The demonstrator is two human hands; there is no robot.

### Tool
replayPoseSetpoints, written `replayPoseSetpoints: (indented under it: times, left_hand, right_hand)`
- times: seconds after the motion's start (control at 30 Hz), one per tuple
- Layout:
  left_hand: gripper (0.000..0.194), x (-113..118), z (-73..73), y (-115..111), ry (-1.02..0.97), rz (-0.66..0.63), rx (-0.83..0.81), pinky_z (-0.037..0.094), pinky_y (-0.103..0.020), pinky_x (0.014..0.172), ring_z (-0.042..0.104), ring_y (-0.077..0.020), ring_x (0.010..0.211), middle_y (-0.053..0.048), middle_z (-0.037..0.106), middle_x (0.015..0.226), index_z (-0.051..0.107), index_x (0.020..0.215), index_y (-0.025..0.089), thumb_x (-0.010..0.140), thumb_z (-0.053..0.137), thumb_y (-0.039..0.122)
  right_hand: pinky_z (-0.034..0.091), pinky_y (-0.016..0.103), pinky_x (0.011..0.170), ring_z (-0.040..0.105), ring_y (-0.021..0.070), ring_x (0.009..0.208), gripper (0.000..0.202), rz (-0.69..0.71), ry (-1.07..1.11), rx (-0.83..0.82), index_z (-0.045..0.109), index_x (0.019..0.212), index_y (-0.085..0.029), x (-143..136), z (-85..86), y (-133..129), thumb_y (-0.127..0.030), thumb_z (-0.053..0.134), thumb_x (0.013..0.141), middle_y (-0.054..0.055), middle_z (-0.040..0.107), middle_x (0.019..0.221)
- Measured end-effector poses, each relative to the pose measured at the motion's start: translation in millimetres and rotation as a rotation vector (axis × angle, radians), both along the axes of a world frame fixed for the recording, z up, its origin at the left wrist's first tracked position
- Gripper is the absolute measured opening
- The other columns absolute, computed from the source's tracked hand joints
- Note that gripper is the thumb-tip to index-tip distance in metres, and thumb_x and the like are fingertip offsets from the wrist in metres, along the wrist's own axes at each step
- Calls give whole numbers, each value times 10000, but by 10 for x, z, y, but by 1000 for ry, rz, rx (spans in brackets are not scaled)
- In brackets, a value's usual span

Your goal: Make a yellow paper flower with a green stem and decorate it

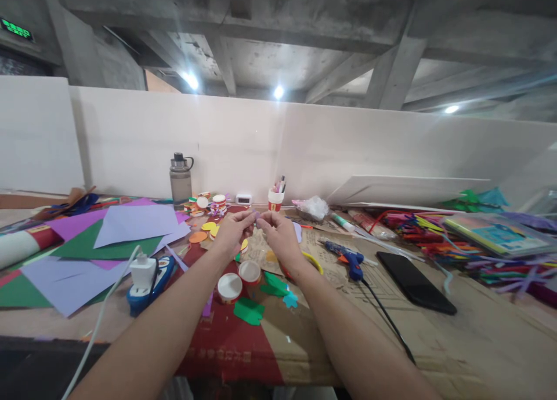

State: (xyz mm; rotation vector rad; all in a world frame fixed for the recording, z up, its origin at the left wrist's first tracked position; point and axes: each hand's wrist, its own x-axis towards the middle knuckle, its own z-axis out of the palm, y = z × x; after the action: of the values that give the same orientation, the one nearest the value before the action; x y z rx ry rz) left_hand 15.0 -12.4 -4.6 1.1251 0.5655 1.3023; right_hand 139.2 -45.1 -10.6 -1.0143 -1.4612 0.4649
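Observation:
My left hand [234,229] and my right hand [277,232] meet above the middle of the table, fingertips nearly touching. Both pinch a small purple piece [257,215], probably paper, mostly hidden by the fingers. Below the wrists stand two paper cups, a nearer one [229,287] and a farther one [249,271], with white round ends up. Green paper cut-outs [249,311] and a light-blue flower shape [289,299] lie beside them. Yellow and orange paper discs [198,237] are left of my left hand. Yellow-handled scissors [314,262] lie partly behind my right forearm.
A blue glue gun [354,264] with a black cord and a black phone [415,281] lie to the right. Colored paper sheets [134,225] and a blue power strip [161,278] are left. Behind stand a bottle [180,182] and a pen cup [275,200].

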Motion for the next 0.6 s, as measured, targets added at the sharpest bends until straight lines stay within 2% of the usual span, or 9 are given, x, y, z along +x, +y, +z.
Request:
replayPoseSetpoints:
  times: [0.3, 0.47, 0.6]
  left_hand:
    - [351, -5, -63, 48, 54, -29, 79, 324, -187, 457, 453, -53, 470, 12, 549, 536, 673, 656, 116, 577, 834, 418]
    - [290, -23, -117, 104, 219, 74, 245, 364, -214, 502, 490, -83, 509, 5, 589, 565, 704, 760, 137, 728, 725, 425]
    - [276, -42, -98, 76, 343, 136, 332, 388, -230, 530, 510, -99, 532, 5, 606, 583, 720, 813, 145, 786, 661, 413]
  right_hand:
    - [387, 260, 559, 518, 141, 613, 203, 7, 36, -5, 602, 740, -191, 11, -29, 26, -386, 568, 783, 0, 613, 679]
    - [395, 268, 584, 523, 143, 619, 214, -20, 17, 2, 605, 735, -188, 25, -19, 27, -389, 558, 789, 4, 623, 681]
    - [397, 273, 603, 531, 144, 619, 218, -48, -5, 15, 608, 724, -187, 30, -2, 13, -384, 553, 798, 4, 629, 682]
